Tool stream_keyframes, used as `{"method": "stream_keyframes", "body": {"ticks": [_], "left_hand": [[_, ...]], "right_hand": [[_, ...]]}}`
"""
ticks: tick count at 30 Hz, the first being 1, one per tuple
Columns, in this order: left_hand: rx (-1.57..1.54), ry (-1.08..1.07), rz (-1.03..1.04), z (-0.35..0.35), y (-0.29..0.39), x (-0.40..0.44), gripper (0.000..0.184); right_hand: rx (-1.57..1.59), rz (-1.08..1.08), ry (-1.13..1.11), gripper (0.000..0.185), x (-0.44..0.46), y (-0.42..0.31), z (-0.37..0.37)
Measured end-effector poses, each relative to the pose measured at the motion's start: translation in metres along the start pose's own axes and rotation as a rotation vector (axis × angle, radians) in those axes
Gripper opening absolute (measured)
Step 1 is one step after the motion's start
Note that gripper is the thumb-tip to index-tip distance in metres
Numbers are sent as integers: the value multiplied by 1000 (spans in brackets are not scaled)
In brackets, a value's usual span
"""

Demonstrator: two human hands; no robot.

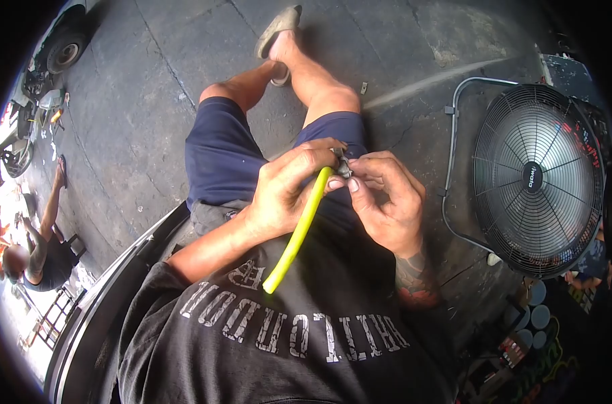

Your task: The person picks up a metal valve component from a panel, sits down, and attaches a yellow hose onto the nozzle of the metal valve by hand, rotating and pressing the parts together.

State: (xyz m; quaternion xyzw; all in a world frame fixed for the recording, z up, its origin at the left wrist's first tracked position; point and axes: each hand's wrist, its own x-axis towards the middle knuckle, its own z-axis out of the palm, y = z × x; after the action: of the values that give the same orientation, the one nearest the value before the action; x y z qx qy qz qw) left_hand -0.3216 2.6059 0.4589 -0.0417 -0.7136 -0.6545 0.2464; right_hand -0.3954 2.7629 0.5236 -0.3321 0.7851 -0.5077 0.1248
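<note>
A small grey metal part (343, 163) is held over my lap, between my two hands. From just beside it a bright yellow-green tube (296, 236) runs down towards my chest, its lower end loose. My left hand (289, 185) is closed around the grey part, with the tube passing in front of its fingers; how the two join is hidden. My right hand (390, 195) pinches at the right side of the same part, thumb and forefinger close together. Its other fingers are curled, so the exact contact is hard to make out.
A large round fan (533, 176) on a tubular metal stand (447, 161) is to my right. Several pale cups (538, 316) are at lower right. Another person (40, 259) sits at the far left, near motorbike parts (50, 101). The concrete floor (144, 128) spreads ahead.
</note>
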Motion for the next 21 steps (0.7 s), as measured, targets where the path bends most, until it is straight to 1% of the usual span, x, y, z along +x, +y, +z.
{"method": "stream_keyframes", "body": {"ticks": [4,7,10,13,16,17,21], "left_hand": [[-27,-34,16,-1,-2,-2,24],[-103,-1,-12,1,-2,-1,21],[-139,17,-4,3,-7,-3,21],[-116,22,68,5,-8,-2,21],[-35,7,106,3,-9,-2,21],[8,-9,126,1,-8,-1,21],[48,-30,122,0,-6,-2,19]], "right_hand": [[1,-25,-13,17,0,1,0],[-97,-107,-20,16,2,1,-2],[-109,-116,32,14,3,0,2],[63,108,-2,15,-5,11,0],[480,332,-26,19,-4,4,2],[489,355,-69,25,-5,6,2],[534,439,-130,24,0,3,-3]]}}
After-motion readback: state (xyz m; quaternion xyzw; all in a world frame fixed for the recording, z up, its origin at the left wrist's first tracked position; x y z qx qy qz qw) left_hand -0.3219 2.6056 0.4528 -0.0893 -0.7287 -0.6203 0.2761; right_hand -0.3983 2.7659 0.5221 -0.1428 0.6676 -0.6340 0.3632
